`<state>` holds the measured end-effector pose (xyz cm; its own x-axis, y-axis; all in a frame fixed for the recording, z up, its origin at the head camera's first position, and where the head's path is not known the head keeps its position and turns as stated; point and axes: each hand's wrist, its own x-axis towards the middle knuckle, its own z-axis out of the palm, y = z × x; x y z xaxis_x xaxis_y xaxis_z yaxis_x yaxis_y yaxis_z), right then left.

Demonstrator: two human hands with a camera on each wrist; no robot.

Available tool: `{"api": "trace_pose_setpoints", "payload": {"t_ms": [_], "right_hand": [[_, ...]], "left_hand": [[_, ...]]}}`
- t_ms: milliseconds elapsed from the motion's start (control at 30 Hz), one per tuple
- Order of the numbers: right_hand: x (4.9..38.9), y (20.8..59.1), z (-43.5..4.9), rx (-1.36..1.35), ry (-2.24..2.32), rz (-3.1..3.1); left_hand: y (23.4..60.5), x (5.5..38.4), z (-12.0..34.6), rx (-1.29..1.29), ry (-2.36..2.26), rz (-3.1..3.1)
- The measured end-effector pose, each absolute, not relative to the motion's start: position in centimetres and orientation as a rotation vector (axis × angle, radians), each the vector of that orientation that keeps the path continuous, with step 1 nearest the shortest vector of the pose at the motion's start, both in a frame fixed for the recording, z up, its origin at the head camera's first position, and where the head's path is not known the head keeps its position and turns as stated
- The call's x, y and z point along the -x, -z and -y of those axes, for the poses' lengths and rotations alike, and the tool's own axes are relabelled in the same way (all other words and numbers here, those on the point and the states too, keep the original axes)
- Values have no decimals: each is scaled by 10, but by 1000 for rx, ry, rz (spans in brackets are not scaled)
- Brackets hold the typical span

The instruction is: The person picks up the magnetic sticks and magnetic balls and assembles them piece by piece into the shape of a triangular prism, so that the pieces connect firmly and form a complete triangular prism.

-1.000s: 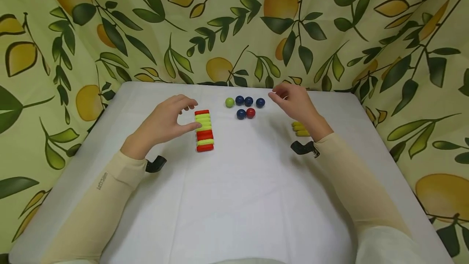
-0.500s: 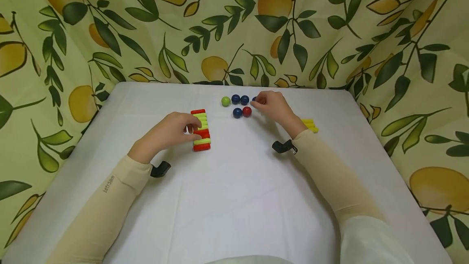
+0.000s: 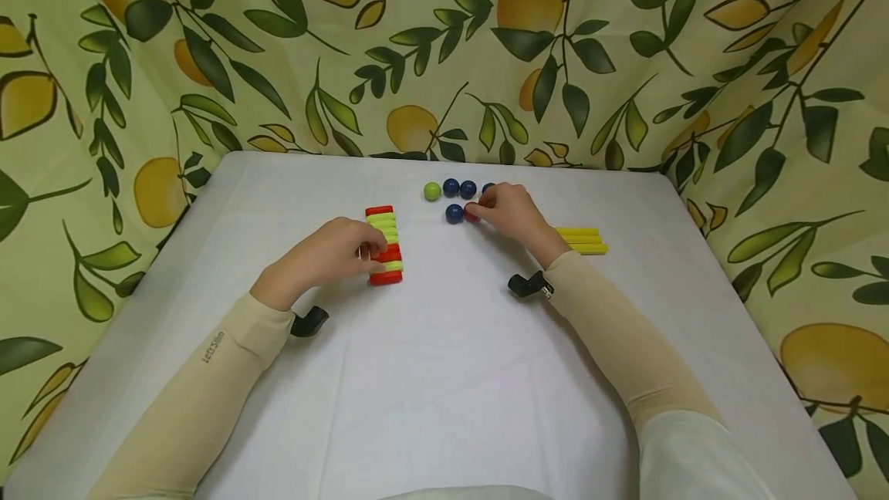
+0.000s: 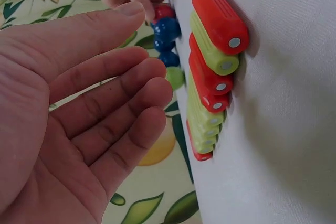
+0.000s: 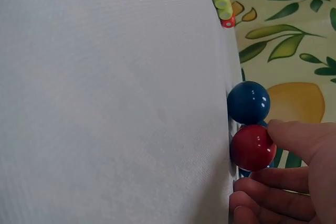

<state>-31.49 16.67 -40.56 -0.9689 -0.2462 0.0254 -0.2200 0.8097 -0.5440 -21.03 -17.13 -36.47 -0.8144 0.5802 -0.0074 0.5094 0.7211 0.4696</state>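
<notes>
My left hand (image 3: 333,255) hovers beside a column of red and lime-green plastic sticks (image 3: 382,221), laid side by side. In the left wrist view its fingers are loosely bent, with a gap between them and the sticks (image 4: 220,19). At the back of the table, my right hand (image 3: 515,214) has its thumb and fingers on a red ball (image 5: 253,148), pinching it. A dark blue ball (image 5: 249,102) sits against the red one. Behind these two stand more blue balls (image 3: 451,187) and a lime-green ball (image 3: 432,191); one blue ball is partly hidden by my right hand.
Several yellow sticks (image 3: 586,239) lie side by side right of my right forearm. A white cloth covers the table (image 3: 430,376). A fruit-and-leaf patterned curtain (image 3: 444,45) closes in the back and both sides.
My right hand has come left and down from beyond the balls to the red ball. My left hand has moved nearer along the stick column, its fingers curving more. The yellow sticks show more.
</notes>
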Motion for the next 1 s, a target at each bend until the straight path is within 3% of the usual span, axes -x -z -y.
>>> {"api": "trace_pose_setpoints", "payload": {"t_ms": [333, 700, 1000], "right_hand": [[314, 406, -166, 408, 927, -2952], [278, 385, -183, 555, 961, -2904], [264, 395, -193, 647, 915, -2849]], "left_hand": [[364, 209, 175, -881, -696, -2768], [374, 209, 167, -883, -646, -2735], [381, 205, 157, -948, -466, -2739]]}}
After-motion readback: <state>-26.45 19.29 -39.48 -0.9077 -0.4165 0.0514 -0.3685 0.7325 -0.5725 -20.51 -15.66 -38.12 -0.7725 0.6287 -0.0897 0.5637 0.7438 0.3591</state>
